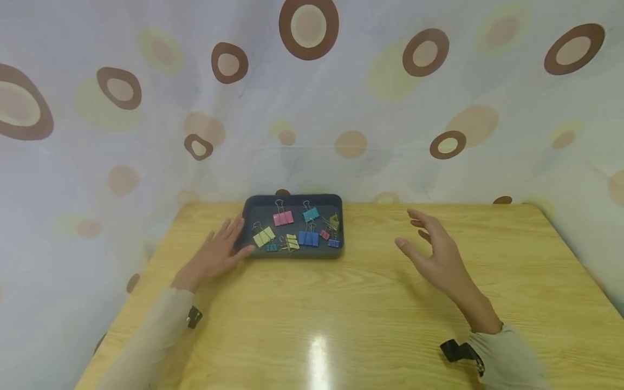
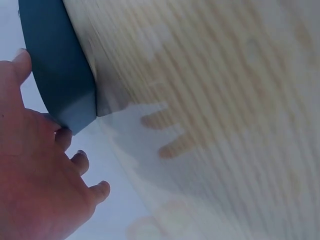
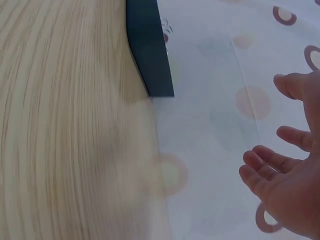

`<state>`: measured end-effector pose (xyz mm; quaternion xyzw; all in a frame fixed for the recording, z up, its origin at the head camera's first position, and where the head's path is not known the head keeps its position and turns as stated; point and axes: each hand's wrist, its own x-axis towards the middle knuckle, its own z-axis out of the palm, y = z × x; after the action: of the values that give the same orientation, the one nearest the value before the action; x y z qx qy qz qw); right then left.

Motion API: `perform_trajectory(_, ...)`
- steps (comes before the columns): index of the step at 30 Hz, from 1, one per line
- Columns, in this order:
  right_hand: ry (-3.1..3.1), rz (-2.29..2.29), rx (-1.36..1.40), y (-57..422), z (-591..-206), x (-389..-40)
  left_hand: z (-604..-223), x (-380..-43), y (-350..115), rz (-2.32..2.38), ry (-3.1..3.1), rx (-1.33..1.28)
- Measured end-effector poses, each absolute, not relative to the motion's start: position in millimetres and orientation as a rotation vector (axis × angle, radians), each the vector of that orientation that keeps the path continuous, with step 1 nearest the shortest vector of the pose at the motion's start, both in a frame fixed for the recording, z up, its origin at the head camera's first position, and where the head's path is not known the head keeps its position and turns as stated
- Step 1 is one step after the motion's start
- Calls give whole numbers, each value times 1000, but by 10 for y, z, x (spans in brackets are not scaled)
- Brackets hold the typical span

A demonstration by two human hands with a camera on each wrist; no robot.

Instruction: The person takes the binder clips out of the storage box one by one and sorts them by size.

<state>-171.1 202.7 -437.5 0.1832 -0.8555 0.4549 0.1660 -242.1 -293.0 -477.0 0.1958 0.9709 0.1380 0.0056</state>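
A dark grey tray (image 1: 292,254) stands near the table's back edge with several binder clips in it. Among them are a pink clip (image 1: 283,218), a blue clip (image 1: 309,238), a teal clip (image 1: 310,214) and a pale yellow clip (image 1: 264,236). My left hand (image 1: 219,254) touches the tray's left side, its fingers extended along the edge and the thumb near the front corner. Over the table to the right of the tray, my right hand (image 1: 441,260) hovers with thumb and fingers spread apart. It holds nothing.
The wooden table (image 1: 370,319) has its back edge just behind the tray. A pale cloth (image 1: 312,108) with brown ring patterns hangs behind and along both sides. Black straps (image 1: 455,351) show at the wrists.
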Motion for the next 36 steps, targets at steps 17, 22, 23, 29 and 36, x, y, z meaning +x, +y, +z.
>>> perform_trajectory(17, -2440, 1494, 604, 1106, -4594, -2074, -4842, -2279, -2897, 347, 3056, 604)
perform_trajectory(22, -2470, 1479, 617, 911, -4640, -2144, -4791, -2216, -2870, 335, 3071, 618)
perform_trajectory(23, -2481, 1462, 625, 889, -4649, -2147, -4775, -2199, -2853, 337, 3071, 623)
perform_trajectory(29, -2534, 1308, 665, 784, -4688, -2163, -4719, -2116, -2800, 351, 3078, 636)
perform_trajectory(36, -2614, 1245, 670, 688, -4689, -2194, -4733, -2063, -2800, 352, 3087, 642)
